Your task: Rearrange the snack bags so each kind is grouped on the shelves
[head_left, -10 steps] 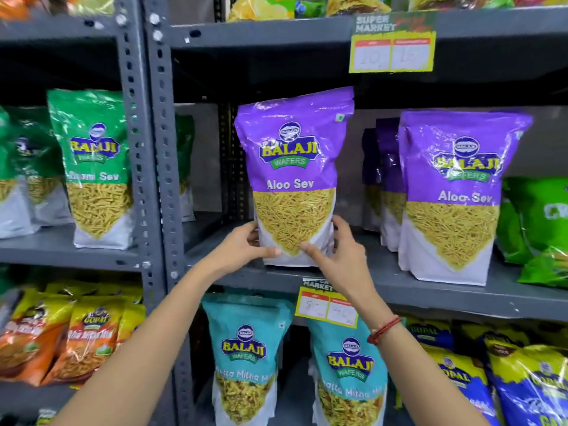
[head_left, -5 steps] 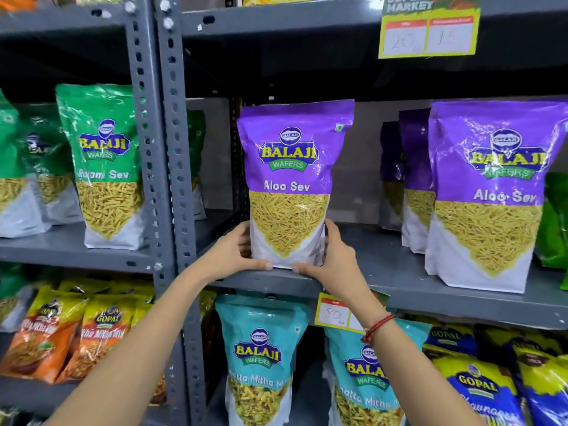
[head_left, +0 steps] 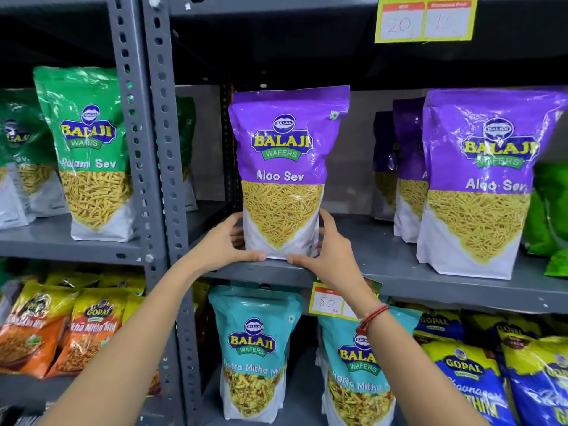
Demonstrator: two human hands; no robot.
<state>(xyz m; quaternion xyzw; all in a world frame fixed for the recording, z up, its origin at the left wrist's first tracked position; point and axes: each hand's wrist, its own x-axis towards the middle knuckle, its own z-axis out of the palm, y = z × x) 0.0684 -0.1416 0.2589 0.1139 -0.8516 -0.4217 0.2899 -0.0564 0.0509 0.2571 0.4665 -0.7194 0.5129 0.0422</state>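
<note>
A purple Aloo Sev bag stands upright at the front left of the grey middle shelf. My left hand grips its lower left edge and my right hand grips its lower right edge, thumbs under the bottom. More purple Aloo Sev bags stand to the right on the same shelf, apart from the held one. Green Ratlami Sev bags fill the left bay.
Grey perforated uprights divide the two bays. Teal Khatta Mitha bags stand on the shelf below, beside blue and yellow Gopal bags. Orange Gopal bags lie lower left. Bright green bags sit at the far right. A price tag hangs from the shelf edge.
The held purple bag has come down from a tilted, lifted pose to stand upright on the shelf edge. Both hands slid lower on its sides. The view moved closer.
</note>
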